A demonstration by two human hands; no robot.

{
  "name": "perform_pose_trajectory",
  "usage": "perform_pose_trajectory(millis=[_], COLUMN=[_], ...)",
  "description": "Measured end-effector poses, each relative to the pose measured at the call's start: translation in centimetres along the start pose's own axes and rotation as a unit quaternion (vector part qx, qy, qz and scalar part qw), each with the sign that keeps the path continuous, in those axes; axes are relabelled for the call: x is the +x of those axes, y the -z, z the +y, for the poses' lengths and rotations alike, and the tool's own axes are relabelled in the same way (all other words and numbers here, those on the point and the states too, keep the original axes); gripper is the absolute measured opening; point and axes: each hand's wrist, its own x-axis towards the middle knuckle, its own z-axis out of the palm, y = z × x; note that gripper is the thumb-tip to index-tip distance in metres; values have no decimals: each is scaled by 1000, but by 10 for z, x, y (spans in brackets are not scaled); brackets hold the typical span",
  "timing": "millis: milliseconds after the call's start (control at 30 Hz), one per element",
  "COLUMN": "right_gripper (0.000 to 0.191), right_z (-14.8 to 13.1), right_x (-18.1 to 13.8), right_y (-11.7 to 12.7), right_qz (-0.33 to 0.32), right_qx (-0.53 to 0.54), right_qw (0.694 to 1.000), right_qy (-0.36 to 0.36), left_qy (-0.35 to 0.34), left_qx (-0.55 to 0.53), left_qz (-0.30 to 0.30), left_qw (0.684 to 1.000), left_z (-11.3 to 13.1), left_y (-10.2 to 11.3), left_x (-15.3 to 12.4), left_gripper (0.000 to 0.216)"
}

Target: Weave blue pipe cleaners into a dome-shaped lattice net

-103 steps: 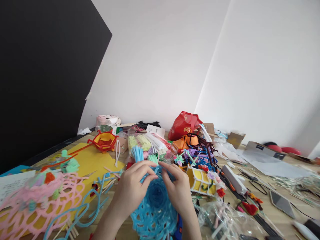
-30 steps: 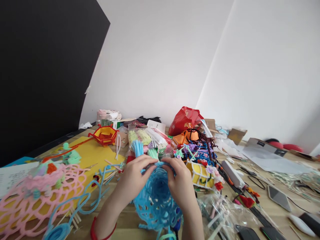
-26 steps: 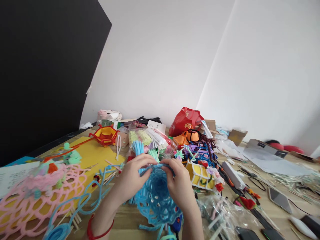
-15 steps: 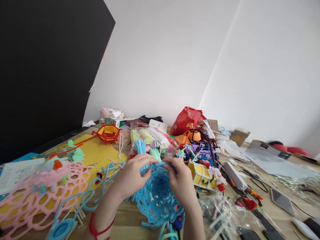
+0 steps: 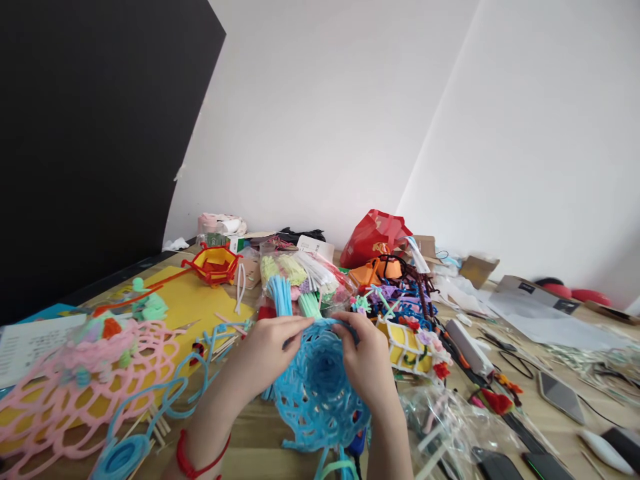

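Both hands hold a blue woven pipe-cleaner basket (image 5: 320,393) above the wooden table (image 5: 255,440), its mouth turned towards me. My left hand (image 5: 265,353) pinches the basket's far rim from the left, fingers closed on the blue strands. My right hand (image 5: 370,363) grips the rim on the right, fingers curled over it. A red band circles my left wrist. Just behind the hands lies a clear bag of pipe cleaners (image 5: 300,283) in blue, green, yellow and white.
A pink pipe-cleaner net (image 5: 75,387) lies on yellow paper (image 5: 190,307) at left, with a blue loop (image 5: 125,453) near the front edge. A yellow and white basket (image 5: 407,343), red bag (image 5: 373,237), phone (image 5: 560,397) and plastic wrap (image 5: 445,433) crowd the right.
The basket has been turned and tilted so its opening faces me more. Both hands shifted their grip along the far rim; the view moved slightly.
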Motion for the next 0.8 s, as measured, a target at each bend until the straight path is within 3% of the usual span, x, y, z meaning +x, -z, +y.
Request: perform_pose_trajectory(millis=[267, 567, 800], right_gripper=[21, 23, 22], right_z=[-1, 1, 2], right_x=[0, 0, 0], right_y=[-2, -3, -1], right_qz=[-13, -9, -4], right_qx=[-39, -87, -61], right_qw=[999, 996, 998], right_qy=[-4, 8, 16], left_qy=[-6, 63, 50], left_qx=[25, 103, 14], left_qz=[-10, -32, -42], left_qw=[1000, 992, 998], left_z=[-1, 10, 6], left_y=[1, -4, 1], left_x=[3, 5, 3], left_gripper=[33, 30, 24])
